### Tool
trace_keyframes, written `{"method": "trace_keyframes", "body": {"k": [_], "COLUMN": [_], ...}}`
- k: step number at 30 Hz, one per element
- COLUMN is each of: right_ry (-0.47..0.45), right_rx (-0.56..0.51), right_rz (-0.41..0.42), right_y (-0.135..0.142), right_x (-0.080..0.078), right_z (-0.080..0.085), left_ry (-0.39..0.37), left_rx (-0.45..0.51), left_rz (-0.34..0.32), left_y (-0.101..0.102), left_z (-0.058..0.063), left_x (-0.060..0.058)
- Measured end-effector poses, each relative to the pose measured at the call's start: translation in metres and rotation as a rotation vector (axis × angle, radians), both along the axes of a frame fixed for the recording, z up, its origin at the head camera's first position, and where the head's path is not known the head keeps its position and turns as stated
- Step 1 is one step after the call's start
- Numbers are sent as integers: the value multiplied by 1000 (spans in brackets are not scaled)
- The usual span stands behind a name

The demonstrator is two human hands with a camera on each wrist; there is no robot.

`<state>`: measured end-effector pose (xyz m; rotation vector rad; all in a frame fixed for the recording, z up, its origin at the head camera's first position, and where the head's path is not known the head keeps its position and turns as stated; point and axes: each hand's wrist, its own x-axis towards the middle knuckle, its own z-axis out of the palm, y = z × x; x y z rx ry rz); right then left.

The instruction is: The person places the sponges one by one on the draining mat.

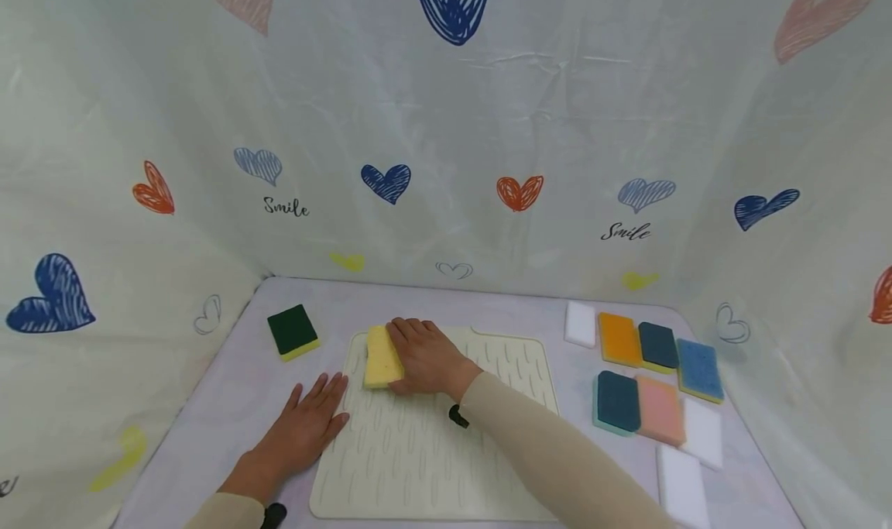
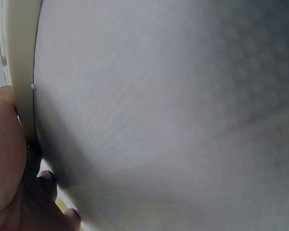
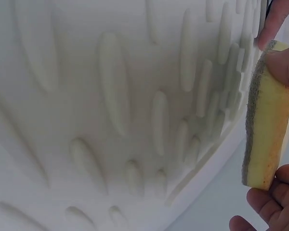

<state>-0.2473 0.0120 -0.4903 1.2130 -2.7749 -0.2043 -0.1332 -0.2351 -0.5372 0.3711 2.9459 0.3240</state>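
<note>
A cream mat with raised oval ridges (image 1: pixel 432 451) lies on the table in front of me. Between the thumb and fingers of my right hand (image 1: pixel 428 358) is a yellow sponge (image 1: pixel 382 357), over the mat's upper left part. The right wrist view shows the sponge (image 3: pixel 267 130) edge-on, its thin grey scouring layer facing the mat. My left hand (image 1: pixel 303 424) rests at the mat's left edge with its fingers spread and fairly straight. In the left wrist view, the left thumb (image 2: pixel 7 154) sits beside the mat's edge (image 2: pixel 21 62), and the tabletop fills most of the picture.
A yellow sponge with a dark green top (image 1: pixel 293 330) lies at the back left. Several sponges, including an orange one (image 1: pixel 619 339), a blue one (image 1: pixel 700 368) and a pink one (image 1: pixel 660 410), lie on the right near white blocks (image 1: pixel 681 482). A heart-printed curtain (image 1: pixel 446 126) surrounds the table.
</note>
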Motion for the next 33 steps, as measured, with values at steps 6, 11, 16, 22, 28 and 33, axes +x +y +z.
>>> {"method": "trace_keyframes", "body": {"k": [6,11,16,22,28,33], "right_ry": [-36,-54,-80,-99,-113,-121], "right_rx": [-5,11,13,26,33,29], "right_rz": [-6,-20,-28,-41,-50,-53], "right_y": [-11,-17,-20,-23,-25,-26], "right_x": [-3,-3,-5,-5,-6,-6], "right_z": [-4,-6,-10,-15,-17,-17], "left_ry": [-4,-2,17,25,31,21], "left_rx": [11,6,-10,-11,-15,-25], "left_rz": [-2,-5,-6,-4,-7,-2], "left_y": [1,1,1,1,1,0], "left_z": [3,4,1,0,-1,1], "left_x": [1,2,1,0,0,0]}}
